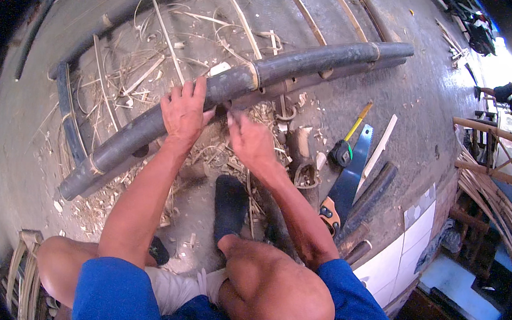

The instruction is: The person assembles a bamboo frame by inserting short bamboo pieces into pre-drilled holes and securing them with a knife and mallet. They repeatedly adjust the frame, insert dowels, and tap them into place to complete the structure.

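Observation:
A dark bamboo pole runs across in front of me, with pale rings at its joints. It forms the near side of a ladder-like bamboo frame with thin slats reaching to a far pole. My left hand rests over the pole, fingers spread across its top. Just right of it, my right hand is closed at the pole's lower side, slightly blurred. Its fingers pinch something small and dark that I cannot make out.
Wood shavings litter the floor around my feet. To the right lie a tape measure, a handsaw, a pale strip and cut bamboo pieces. Bundled bamboo strips lean at the far right; a motorcycle stands beyond.

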`<state>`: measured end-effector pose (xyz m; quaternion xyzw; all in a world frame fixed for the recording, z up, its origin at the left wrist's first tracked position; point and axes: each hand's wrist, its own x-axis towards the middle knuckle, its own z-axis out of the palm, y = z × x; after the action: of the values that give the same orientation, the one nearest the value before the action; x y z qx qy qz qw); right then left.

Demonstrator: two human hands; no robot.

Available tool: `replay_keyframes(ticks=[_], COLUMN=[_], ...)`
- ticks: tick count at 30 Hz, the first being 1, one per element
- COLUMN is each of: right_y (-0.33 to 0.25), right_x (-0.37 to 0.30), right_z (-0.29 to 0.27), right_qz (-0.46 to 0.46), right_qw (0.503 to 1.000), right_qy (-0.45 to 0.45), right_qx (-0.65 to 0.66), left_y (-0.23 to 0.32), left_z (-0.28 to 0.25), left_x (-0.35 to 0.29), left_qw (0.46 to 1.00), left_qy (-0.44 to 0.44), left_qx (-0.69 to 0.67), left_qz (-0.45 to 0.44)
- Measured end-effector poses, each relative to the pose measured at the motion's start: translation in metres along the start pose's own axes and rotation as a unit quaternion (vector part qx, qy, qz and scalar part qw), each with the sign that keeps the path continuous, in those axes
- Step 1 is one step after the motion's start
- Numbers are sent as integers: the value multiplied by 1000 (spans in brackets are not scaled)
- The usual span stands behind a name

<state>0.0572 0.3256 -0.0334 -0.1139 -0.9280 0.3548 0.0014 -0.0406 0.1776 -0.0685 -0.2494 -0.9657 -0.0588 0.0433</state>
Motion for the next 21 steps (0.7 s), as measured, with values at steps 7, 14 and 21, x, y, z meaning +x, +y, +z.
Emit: replay_keyframes(ticks=[7,14,21], right_y=[-1,23,20], right_x=[4,-3,3], right_z=[-24,28,35], right_qz=[12,46,35], right_qw=[998,995,996], right_qy=[-8,-66,-49], right_qx=[-68,-64,-71], left_y=[-1,2,2], left_z=[-3,-5,-4], left_x=[4,3,2], left_qw=[1000,1000,1000], left_qy=[12,-3,-1], left_qx=[19,21,-1], left_qz=[5,-5,-10])
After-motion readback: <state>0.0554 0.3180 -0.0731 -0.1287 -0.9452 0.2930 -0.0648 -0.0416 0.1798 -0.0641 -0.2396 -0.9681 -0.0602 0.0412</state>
